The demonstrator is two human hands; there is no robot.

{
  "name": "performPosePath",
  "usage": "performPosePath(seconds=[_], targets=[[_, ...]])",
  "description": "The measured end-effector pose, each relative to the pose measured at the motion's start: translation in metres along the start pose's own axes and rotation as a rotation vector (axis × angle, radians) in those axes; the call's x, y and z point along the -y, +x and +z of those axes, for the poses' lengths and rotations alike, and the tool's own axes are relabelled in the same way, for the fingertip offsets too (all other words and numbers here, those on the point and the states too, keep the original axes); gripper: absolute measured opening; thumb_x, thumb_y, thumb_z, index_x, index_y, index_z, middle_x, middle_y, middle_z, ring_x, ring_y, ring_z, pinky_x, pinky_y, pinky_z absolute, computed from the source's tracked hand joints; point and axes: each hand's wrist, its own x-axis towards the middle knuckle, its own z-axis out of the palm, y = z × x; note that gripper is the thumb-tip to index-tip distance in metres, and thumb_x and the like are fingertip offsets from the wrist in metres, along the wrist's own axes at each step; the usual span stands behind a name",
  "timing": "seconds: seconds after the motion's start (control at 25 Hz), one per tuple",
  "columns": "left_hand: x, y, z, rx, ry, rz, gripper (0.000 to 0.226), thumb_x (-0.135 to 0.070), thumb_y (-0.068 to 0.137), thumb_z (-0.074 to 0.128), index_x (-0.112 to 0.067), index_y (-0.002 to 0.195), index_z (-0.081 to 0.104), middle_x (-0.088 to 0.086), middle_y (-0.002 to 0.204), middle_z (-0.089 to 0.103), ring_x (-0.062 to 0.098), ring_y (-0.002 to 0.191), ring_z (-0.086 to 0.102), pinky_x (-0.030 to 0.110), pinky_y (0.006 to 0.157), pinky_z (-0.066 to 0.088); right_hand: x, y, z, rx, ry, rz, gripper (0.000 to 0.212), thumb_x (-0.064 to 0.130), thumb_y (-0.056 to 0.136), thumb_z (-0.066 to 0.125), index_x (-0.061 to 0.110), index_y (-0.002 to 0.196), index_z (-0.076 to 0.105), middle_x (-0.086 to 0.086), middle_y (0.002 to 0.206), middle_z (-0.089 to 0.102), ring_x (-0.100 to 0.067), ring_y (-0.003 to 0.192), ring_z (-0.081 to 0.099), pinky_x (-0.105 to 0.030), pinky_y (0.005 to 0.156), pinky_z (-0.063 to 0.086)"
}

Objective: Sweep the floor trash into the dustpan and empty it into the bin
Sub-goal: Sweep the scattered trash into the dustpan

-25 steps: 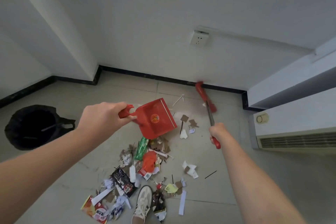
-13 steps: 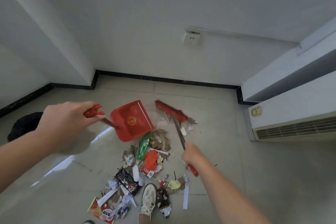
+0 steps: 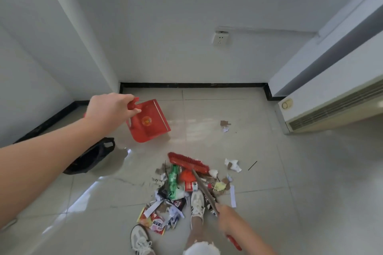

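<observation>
floor (image 3: 269,203): pale glossy tile, black skirting under white walls; a wall unit (image 3: 331,114) stood at the right.
trash pile (image 3: 172,192): wrappers, card scraps and a green bottle lay heaped on the tile just ahead of the person's feet; one shoe (image 3: 198,203) touched its near edge.
strays: card scraps (image 3: 224,126) lay well apart, towards the far wall; crumpled paper (image 3: 233,164) and a thin dark stick (image 3: 252,165) lay just right of the heap.
broom (image 3: 186,162): red head was down at the far edge of the trash pile, bristles against the litter.
right hand (image 3: 230,219): wrapped round the broom handle low down; blurred, but the clasp was plain.
dustpan (image 3: 152,124): red, held tilted and, as far as could be judged, off the tile; well apart from the heap; nothing seen in it.
left hand (image 3: 107,112): fingers and thumb curled round the dustpan handle.
bin (image 3: 93,157): black-bagged, on the floor at left, partly hidden behind the left forearm; contents not visible.
done (judged): most litter gathered into one heap.
left (judged): strays to be brought in, the pan set at the heap, the litter swept in, then carried to the bin and tipped out. Early stage.
</observation>
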Motion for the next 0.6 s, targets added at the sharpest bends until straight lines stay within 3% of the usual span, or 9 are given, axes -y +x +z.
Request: performPosePath(seconds=[0.08,0.16,0.28,0.36,0.6], targets=[[-0.001,-0.002,-0.007,-0.011,-0.042,0.031,0.035,-0.055,0.092,0.061,-0.023,0.101,0.071,0.000,0.095,0.074,0.027,0.096,0.069,0.035,0.073,0.053,-0.003,-0.017,-0.011,-0.062,0.104,-0.007,0.041,0.006,0.087,0.036,0.033,0.111,0.057,-0.004,0.074,0.057,-0.015,0.049,0.054,-0.021,0.042,0.044],[-0.009,-0.001,-0.011,-0.013,-0.073,0.067,0.033,-0.053,0.092,0.062,-0.021,0.098,0.070,0.000,0.093,0.073,0.027,0.096,0.068,0.032,0.070,0.047,-0.011,-0.033,-0.026,-0.140,0.190,0.004,0.048,0.008,0.087,0.037,0.047,0.112,0.052,-0.003,0.067,0.054,-0.013,0.038,0.046,-0.019,0.032,0.037],[-0.029,0.003,-0.010,-0.025,-0.187,0.038,0.033,-0.050,0.091,0.064,-0.019,0.083,0.063,-0.001,0.080,0.066,0.029,0.088,0.067,0.031,0.065,0.042,-0.022,-0.036,-0.049,-0.249,0.258,0.018,0.048,0.010,0.087,0.037,0.043,0.118,0.056,0.000,0.062,0.052,-0.013,0.037,0.045,-0.018,0.030,0.034],[-0.045,0.014,-0.007,-0.033,-0.258,-0.015,0.035,-0.050,0.090,0.066,-0.019,0.076,0.058,-0.003,0.075,0.062,0.028,0.082,0.063,0.031,0.065,0.042,-0.026,-0.018,-0.076,-0.298,0.293,0.038,0.043,0.009,0.089,0.037,0.030,0.122,0.056,-0.001,0.062,0.052,-0.015,0.038,0.047,-0.020,0.031,0.035],[-0.103,0.049,0.021,-0.015,-0.238,0.005,0.041,-0.055,0.087,0.067,-0.020,0.070,0.054,-0.002,0.071,0.065,0.026,0.074,0.063,0.031,0.062,0.045,-0.057,0.094,-0.201,-0.342,0.484,0.218,0.026,0.001,0.085,0.039,0.006,0.106,0.054,-0.013,0.055,0.051,-0.018,0.036,0.045,-0.025,0.041,0.040]])
